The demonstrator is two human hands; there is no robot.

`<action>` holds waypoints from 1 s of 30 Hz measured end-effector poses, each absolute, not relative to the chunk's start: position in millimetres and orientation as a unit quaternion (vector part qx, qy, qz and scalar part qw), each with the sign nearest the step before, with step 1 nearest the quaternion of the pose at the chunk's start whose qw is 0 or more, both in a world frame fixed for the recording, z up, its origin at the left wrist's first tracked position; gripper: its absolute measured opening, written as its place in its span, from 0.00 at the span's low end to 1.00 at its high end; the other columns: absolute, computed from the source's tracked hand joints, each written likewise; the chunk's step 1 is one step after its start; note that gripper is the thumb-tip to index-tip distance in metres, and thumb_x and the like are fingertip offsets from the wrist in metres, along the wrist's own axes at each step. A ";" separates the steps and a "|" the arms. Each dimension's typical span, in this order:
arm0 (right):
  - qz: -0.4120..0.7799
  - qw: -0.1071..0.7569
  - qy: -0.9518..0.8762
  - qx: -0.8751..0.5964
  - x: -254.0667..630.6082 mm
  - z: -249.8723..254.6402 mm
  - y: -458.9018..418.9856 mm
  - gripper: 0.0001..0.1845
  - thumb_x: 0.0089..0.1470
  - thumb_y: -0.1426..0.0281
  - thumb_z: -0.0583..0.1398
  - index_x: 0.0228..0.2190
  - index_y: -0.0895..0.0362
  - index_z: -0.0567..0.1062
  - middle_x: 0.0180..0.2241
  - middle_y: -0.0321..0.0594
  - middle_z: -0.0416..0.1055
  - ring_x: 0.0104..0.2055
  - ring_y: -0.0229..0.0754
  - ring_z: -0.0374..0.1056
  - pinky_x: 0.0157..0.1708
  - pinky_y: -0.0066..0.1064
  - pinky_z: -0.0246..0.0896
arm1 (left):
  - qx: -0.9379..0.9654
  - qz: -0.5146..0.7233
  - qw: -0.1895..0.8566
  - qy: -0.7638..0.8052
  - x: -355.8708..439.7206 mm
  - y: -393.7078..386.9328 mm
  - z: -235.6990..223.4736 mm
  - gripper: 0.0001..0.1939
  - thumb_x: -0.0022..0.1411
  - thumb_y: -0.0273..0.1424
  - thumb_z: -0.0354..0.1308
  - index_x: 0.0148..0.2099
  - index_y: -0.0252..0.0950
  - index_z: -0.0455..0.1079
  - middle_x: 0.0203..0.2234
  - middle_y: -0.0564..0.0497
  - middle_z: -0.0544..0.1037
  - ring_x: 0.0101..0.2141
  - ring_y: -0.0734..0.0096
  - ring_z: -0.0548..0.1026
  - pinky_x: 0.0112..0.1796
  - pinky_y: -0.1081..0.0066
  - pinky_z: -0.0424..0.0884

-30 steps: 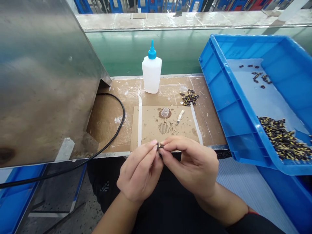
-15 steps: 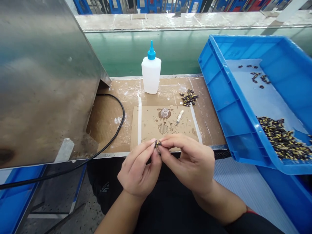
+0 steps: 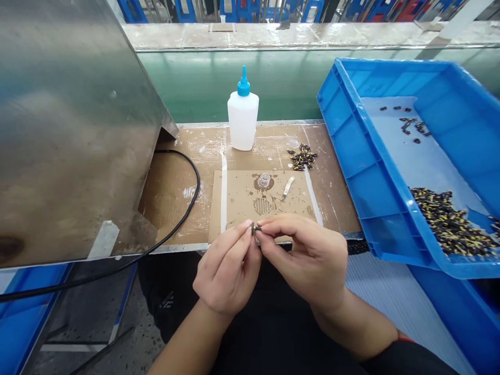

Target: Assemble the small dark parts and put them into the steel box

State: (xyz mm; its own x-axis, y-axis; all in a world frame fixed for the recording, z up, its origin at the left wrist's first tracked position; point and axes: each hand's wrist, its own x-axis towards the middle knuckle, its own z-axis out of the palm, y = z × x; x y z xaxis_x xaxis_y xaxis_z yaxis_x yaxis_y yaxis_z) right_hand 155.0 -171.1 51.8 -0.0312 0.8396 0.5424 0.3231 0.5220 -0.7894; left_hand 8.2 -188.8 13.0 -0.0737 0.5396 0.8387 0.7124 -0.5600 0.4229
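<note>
Cardboard-covered bench (image 3: 175, 208) — blue crate (image 3: 344, 125), right hand (image 3: 304, 260)

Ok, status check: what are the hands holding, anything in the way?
Left hand and right hand pinching one small black-and-yellow part at the fingertips. Above the cardboard mat. Nothing blocking the hands.

Pinched item: small black-and-yellow part (image 3: 256, 228), mostly hidden by fingertips (image 3: 248, 224); its shape cannot be told.
Blue plastic tray (image 3: 351, 130): right side cut off by the picture edge.
Heaped black-and-yellow pieces (image 3: 449, 221): too small to identify.

no readable text, white logo (image 3: 167, 299) on dark trousers (image 3: 174, 325)
</note>
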 end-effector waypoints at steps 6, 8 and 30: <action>0.196 0.539 -0.698 -0.428 154.6 54.7 -169.7 0.09 0.65 0.80 0.68 0.40 0.52 0.81 0.41 0.35 0.84 0.43 0.42 0.82 0.46 0.33 0.80 | -0.673 -0.579 0.046 -0.457 6.2 -187.1 12.9 0.20 0.59 0.15 0.71 0.53 0.33 0.81 0.48 0.45 0.87 0.42 0.62 0.88 0.47 0.66 0.88; 0.172 0.544 -0.711 -0.411 153.9 56.1 -169.0 0.11 0.65 0.81 0.67 0.41 0.52 0.82 0.41 0.36 0.84 0.43 0.43 0.82 0.46 0.34 0.81 | -0.668 -0.584 0.014 -0.461 4.0 -186.5 14.7 0.19 0.61 0.16 0.70 0.52 0.35 0.82 0.47 0.46 0.87 0.43 0.62 0.88 0.47 0.65 0.87; 0.170 0.549 -0.718 -0.393 150.1 53.6 -166.6 0.11 0.65 0.80 0.67 0.42 0.51 0.82 0.39 0.38 0.84 0.39 0.44 0.81 0.40 0.36 0.81 | -0.647 -0.591 -0.006 -0.482 0.3 -186.7 19.8 0.17 0.59 0.16 0.72 0.48 0.37 0.83 0.44 0.49 0.88 0.38 0.65 0.87 0.43 0.68 0.87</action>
State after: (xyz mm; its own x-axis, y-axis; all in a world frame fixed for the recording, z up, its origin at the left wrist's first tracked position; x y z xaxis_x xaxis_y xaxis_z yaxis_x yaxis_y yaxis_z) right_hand 150.1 -166.6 53.6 -0.0877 0.7505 0.6550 0.3769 0.6336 -0.6756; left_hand 0.3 -186.7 19.8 -0.1619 0.6311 0.7586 0.6166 -0.5355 0.5771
